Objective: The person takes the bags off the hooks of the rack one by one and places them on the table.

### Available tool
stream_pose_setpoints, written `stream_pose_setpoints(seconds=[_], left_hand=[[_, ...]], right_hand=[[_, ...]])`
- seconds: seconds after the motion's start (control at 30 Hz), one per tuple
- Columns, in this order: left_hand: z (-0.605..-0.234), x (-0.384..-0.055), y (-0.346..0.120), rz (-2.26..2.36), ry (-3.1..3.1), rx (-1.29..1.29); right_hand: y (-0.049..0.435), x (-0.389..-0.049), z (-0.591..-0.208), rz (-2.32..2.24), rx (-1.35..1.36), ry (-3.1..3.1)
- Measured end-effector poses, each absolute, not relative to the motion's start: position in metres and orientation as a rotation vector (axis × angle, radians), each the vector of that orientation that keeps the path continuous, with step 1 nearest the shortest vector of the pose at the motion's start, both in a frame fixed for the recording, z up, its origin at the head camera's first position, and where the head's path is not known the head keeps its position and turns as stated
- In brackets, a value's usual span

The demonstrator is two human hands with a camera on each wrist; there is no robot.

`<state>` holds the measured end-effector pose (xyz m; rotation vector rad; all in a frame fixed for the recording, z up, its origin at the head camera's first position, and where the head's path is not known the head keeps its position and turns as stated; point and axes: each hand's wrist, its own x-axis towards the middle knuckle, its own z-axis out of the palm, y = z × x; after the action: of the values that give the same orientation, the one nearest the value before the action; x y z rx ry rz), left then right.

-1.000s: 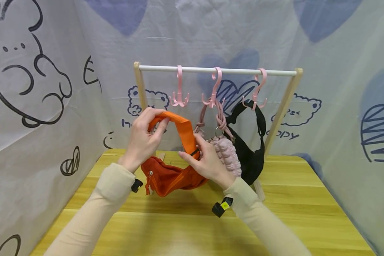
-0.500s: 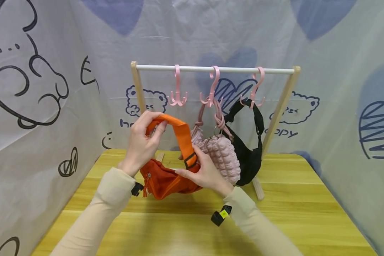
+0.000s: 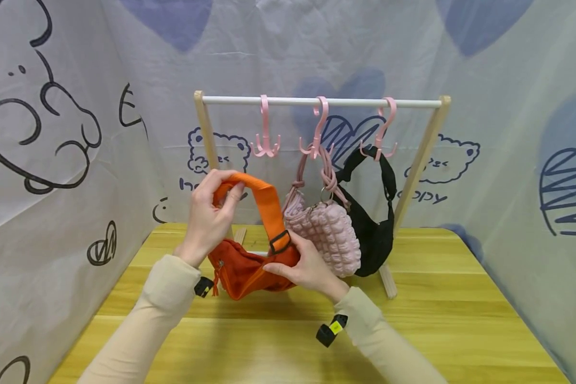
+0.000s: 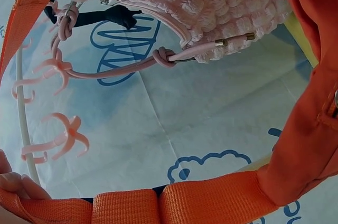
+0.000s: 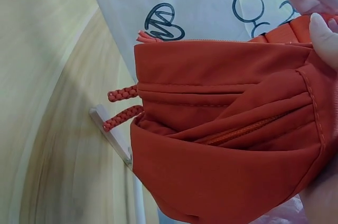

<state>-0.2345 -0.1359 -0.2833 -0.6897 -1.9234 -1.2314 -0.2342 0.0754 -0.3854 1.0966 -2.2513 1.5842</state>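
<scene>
Head view: the left hand (image 3: 210, 213) pinches the bright orange strap (image 3: 269, 207) at its upper bend, thumb below and curled fingers above, the gap narrowed to the folded webbing between them. The right hand (image 3: 312, 266) grips the red-orange bag (image 3: 252, 274) at its right end, thumb lying across the front, just below the black buckle (image 3: 280, 241); most of its other fingers are hidden behind the fabric. Between the hands, the strap arches above the body of the bag, which is held in front of the left part of the rack; whether its underside touches the table (image 3: 288, 341) I cannot tell. Braided zipper pulls (image 5: 122, 93) hang at its far end in the right wrist view.

Just beside the right hand is a puffy pink bag (image 3: 333, 237), hanging from the middle pink hook (image 3: 320, 128). A black bag (image 3: 376, 242) hangs from the right hook (image 3: 386, 128), partly behind the pink one. The left hook (image 3: 265, 133) hangs bare on the white bar (image 3: 355, 102).
</scene>
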Motion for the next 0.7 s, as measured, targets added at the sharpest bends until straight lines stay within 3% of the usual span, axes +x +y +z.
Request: stream_pose_setpoints(seconds=[0.7], left_hand=[[-0.285, -0.233, -0.148, -1.253, -1.916, -0.634]], right_hand=[[0.07, -0.227, -0.391, 1.507, 0.766, -2.214]])
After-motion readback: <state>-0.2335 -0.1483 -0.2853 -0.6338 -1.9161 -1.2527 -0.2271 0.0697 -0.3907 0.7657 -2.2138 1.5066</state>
